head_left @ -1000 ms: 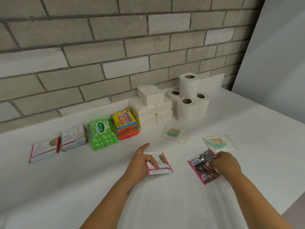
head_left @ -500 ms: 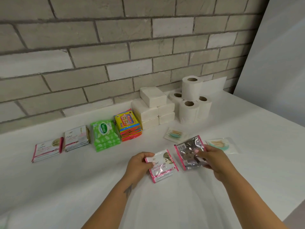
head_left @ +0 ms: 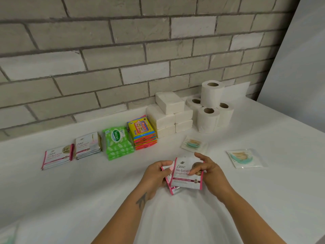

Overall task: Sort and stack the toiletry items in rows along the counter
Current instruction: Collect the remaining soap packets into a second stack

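Hands meet above the tabletop [head_left: 88,191]: right hand [head_left: 209,170] fingers pinch the front Dove sachet [head_left: 184,175], left hand [head_left: 155,175] fingers grip the sachet behind [head_left: 173,190].

Both hands [head_left: 182,173] hold overlapped Dove sachets [head_left: 186,175].

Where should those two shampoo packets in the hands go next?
Probably onto the matching Dove pile at the row's left end. Both hands, left hand and right hand, hold the two Dove sachets together, same pink-edged design.
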A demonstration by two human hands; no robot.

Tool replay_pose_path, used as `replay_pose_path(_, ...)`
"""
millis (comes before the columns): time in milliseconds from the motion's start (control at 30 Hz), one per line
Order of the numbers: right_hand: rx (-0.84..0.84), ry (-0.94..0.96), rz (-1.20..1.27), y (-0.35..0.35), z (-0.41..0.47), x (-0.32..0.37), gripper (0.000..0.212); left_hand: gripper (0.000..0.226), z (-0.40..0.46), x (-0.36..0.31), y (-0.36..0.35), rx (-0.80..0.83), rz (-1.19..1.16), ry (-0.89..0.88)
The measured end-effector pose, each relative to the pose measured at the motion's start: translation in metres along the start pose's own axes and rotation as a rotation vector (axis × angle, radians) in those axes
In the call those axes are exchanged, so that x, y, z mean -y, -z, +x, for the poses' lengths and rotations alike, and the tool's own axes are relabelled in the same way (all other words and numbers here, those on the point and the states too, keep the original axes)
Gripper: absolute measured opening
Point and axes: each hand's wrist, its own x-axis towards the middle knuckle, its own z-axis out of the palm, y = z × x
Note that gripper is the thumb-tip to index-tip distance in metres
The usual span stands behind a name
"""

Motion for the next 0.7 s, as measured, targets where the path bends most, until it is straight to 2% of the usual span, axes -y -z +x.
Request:
replay_pose_path(167, 0.052, -0.006, -0.004, -0.004, 0.003, 0.006, 0.046, 0.028, 0.007, 0.0, 0.004, -0.067, -0.08, -0.012)
replay_pose_path(267, 0.061, 0.023, -0.066, -0.005, 0.004, 0.008, 0.044, 0.029, 0.007, 0.0, 0.005, -0.008, -0.107, -0.016)
replay_pose_path(333, 0.064, 0.054, -0.146, -0.01, 0.007, 0.008, 0.051, 0.034, 0.005, -0.001, 0.004, 0.029, -0.058, -0.044)
replay_pose_path(433, 0.067, 0.039, -0.03, -0.017, 0.01, 0.008, 0.05, 0.038, 0.004, 0.0, 0.006, 0.026, -0.018, -0.097)
replay_pose_path(500, -0.002, 0.01, 0.001, -0.019, 0.013, 0.005, 0.037, 0.037, 0.005, -0.001, 0.009, -0.028, 0.033, -0.144)
replay_pose_path(567, -0.061, -0.016, 0.029, -0.02, 0.014, 0.001, 0.037, 0.035, 0.005, -0.003, 0.012, -0.092, 0.104, -0.203)
replay_pose_path(633, -0.039, -0.083, 0.217, -0.022, 0.012, -0.001, 0.035, 0.033, 0.005, -0.005, 0.015, -0.125, 0.148, -0.267)
replay_pose_path(700, 0.01, -0.12, 0.276, -0.03, 0.011, -0.002, 0.04, 0.031, 0.006, -0.005, 0.017, -0.143, 0.199, -0.328)
